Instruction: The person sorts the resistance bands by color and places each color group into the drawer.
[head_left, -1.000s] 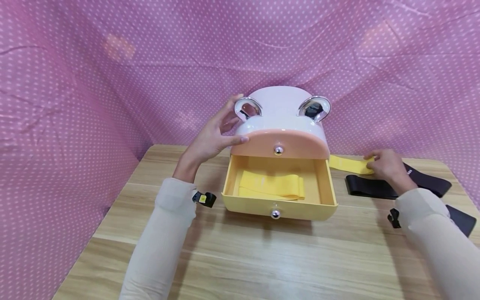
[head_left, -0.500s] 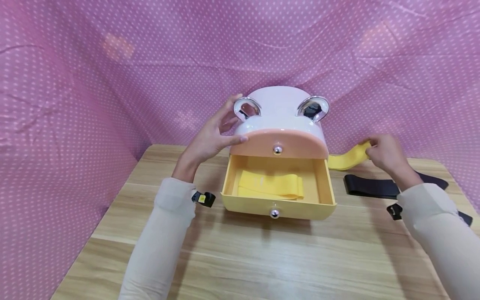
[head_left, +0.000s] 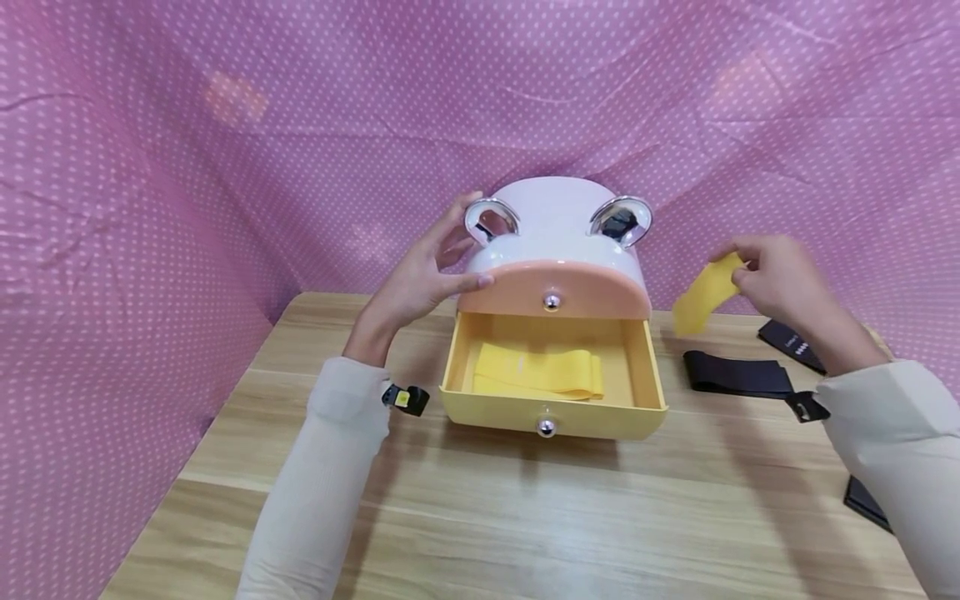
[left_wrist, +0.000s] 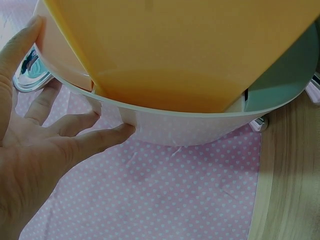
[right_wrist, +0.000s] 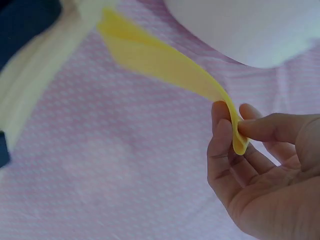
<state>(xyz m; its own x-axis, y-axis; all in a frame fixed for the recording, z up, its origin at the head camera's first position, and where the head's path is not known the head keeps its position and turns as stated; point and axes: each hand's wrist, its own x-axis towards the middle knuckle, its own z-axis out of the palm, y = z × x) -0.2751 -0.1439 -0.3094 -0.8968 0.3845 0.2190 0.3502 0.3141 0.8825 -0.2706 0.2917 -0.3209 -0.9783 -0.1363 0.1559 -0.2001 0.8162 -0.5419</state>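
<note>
My right hand (head_left: 780, 275) pinches one end of a yellow resistance band (head_left: 703, 296) between thumb and fingers. The band's other end droops over the table's back right; the right wrist view shows this flat loop (right_wrist: 160, 62) stretching away from the fingertips. My left hand (head_left: 412, 275) lies spread against the left side of a white animal-shaped drawer box (head_left: 558, 212), thumb on its peach upper drawer front (head_left: 592, 292). In the left wrist view, the fingertips (left_wrist: 125, 131) touch the white side wall. A second yellow band (head_left: 536, 372) lies folded inside the pulled-out lower drawer (head_left: 600, 417).
Two black bands, one folded (head_left: 738, 375) and one partly behind my right wrist (head_left: 791, 343), lie on the wooden table (head_left: 480, 508). A dark flat object (head_left: 866, 504) shows beside the right sleeve. Pink dotted cloth (head_left: 390, 108) hangs behind and to the left.
My right hand has lifted the yellow band off the table and raised it up and back, beside the box. My left hand stays on the box; the lower drawer remains out.
</note>
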